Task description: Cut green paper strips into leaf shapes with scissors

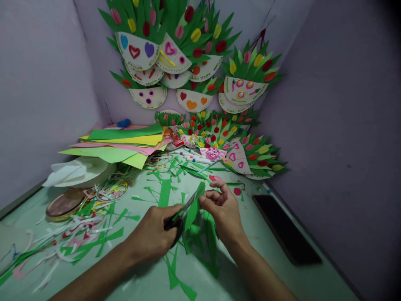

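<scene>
My left hand (153, 234) is closed round the black handles of a pair of scissors (178, 229), whose blades point up and to the right. Against the blades lies a leaf-shaped piece of green paper (193, 211), pinched between the thumb and fingers of my right hand (226, 211). How far the blades are apart is hard to make out. More green paper leaves (210, 236) hang or lie below my right hand, partly blurred. A straight green paper strip (165, 192) rests on the table just beyond the scissors.
Colored paper sheets (125, 144) are stacked at the back left, near white paper plates (90, 171). Paper scraps (84, 228) and a tape roll (64, 204) lie left. A phone (285, 229) is at right. Markers (197, 156) and paper-plate flower crafts (239, 156) stand behind.
</scene>
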A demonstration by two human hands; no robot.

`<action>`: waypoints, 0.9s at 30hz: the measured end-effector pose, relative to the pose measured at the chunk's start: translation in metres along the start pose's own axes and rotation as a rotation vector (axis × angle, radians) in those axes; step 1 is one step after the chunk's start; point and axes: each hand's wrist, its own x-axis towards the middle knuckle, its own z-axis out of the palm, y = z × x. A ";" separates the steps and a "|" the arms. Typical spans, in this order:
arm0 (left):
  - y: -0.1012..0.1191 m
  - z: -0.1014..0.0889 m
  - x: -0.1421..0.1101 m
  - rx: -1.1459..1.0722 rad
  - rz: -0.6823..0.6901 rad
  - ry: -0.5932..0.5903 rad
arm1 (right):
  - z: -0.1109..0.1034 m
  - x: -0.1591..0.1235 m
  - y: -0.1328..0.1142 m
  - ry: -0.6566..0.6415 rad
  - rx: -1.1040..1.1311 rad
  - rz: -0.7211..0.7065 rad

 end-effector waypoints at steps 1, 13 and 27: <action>0.000 0.000 0.000 -0.011 0.003 -0.006 | 0.001 -0.001 0.000 0.000 0.002 0.004; -0.001 0.000 -0.001 -0.023 -0.007 0.007 | 0.004 -0.002 -0.003 -0.001 0.011 0.016; 0.006 0.003 -0.001 -0.134 -0.014 -0.016 | 0.002 -0.001 -0.003 0.032 0.018 -0.006</action>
